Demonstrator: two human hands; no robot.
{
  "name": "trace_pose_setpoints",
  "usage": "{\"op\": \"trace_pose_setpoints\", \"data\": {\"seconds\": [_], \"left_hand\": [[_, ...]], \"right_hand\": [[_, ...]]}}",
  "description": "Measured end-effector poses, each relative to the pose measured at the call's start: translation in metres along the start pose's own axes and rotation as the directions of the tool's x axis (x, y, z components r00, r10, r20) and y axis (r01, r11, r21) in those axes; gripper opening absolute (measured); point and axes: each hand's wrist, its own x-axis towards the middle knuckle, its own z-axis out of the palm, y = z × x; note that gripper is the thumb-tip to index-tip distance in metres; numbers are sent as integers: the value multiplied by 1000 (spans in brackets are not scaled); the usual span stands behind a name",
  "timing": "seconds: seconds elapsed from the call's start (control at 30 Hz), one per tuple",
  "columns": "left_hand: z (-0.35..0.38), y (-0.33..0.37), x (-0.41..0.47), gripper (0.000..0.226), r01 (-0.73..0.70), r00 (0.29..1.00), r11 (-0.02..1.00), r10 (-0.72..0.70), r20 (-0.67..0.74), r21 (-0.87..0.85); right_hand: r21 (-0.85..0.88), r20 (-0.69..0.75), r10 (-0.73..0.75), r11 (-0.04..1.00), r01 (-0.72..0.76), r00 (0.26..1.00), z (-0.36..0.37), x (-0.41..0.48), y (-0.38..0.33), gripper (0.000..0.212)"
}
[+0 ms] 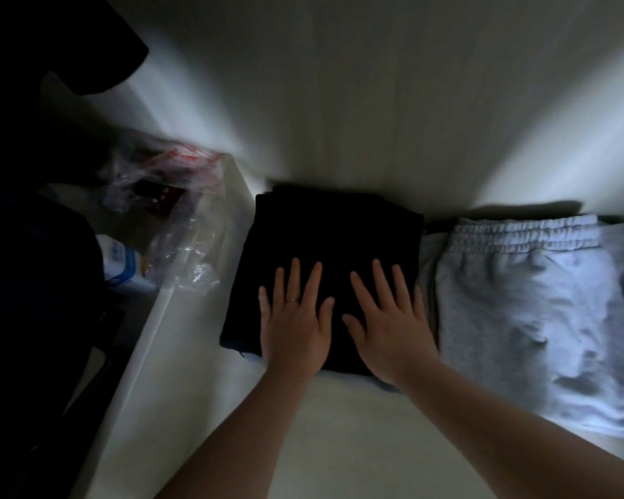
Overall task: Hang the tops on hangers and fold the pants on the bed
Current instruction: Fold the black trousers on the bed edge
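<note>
A folded pair of black fabric pants (334,253) is laid on the pale bed (339,426), its far edge against the wall. Both hands are pressed flat on its near part, with fingers straight and spread, and nothing is gripped: the left hand (294,324) with a thin ring (293,300) on one finger, the right hand (389,325) just beside it. A light grey sweatpants pair with an elastic waistband (541,307) is spread to the right, just beside the black one. On the left, crumpled clear plastic bags (173,217) are seen.
</note>
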Motion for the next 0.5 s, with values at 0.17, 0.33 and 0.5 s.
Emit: {"op": "trace_pose_setpoints", "data": {"seconds": [0.17, 0.33, 0.5], "left_hand": [[19, 5, 9, 61, 26, 999, 998, -28, 43, 54], [19, 6, 14, 60, 45, 995, 996, -51, 88, 78], [5, 9, 16, 60, 52, 977, 997, -62, 203, 55]], "right_hand": [[35, 73, 42, 998, -45, 996, 15, 16, 5, 82], [48, 121, 45, 997, -51, 992, 16, 22, 7, 79], [50, 236, 50, 997, -63, 971, 0, 23, 5, 76]]}}
